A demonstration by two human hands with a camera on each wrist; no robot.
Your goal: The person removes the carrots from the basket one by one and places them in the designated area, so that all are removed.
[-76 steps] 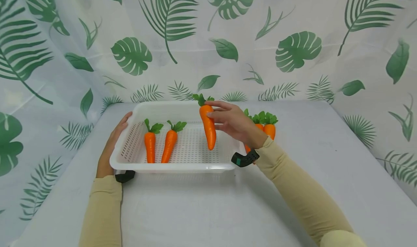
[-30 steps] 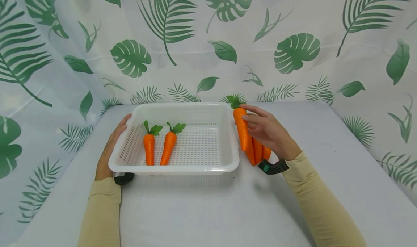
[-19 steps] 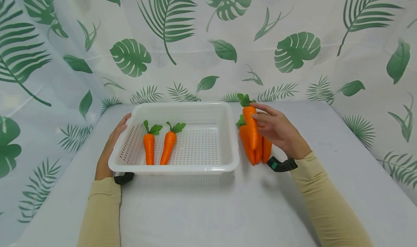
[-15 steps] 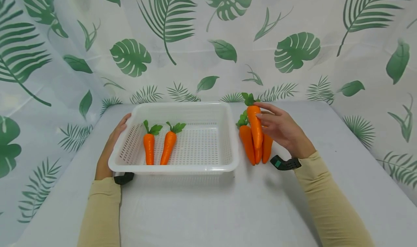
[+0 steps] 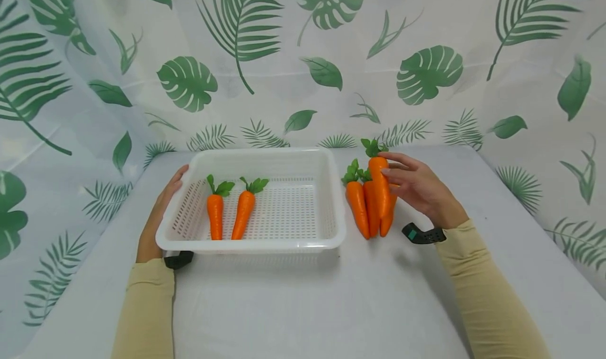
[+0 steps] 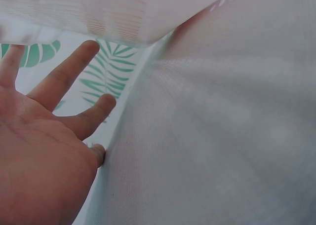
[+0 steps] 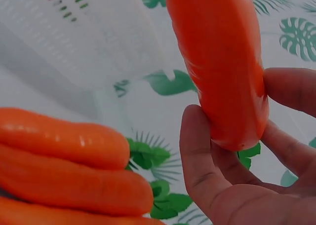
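Observation:
A carrot (image 5: pixel 380 185) with green leaves hangs over a small group of other carrots (image 5: pixel 357 209) on the table, right of the basket. My right hand (image 5: pixel 423 190) pinches it near its thick upper end, between thumb and fingers (image 7: pixel 195 141). Its tip points down in the head view. My left hand (image 5: pixel 163 211) rests against the left side of the white perforated basket (image 5: pixel 251 245). In the left wrist view its fingers (image 6: pixel 64 77) are spread and fairly straight under the rim. Two carrots lie in the basket, a left one (image 5: pixel 215 217) and a slanted one (image 5: pixel 243 214).
White cloth covers the table (image 5: pixel 284 306). A leaf-printed curtain (image 5: pixel 265 85) hangs behind and along the sides. The basket's right wall (image 5: pixel 337 201) stands close to the group of carrots.
My right hand has carried the carrot from above the basket, over its right wall, to above the group on the table. My left hand has stayed at the basket's left side.

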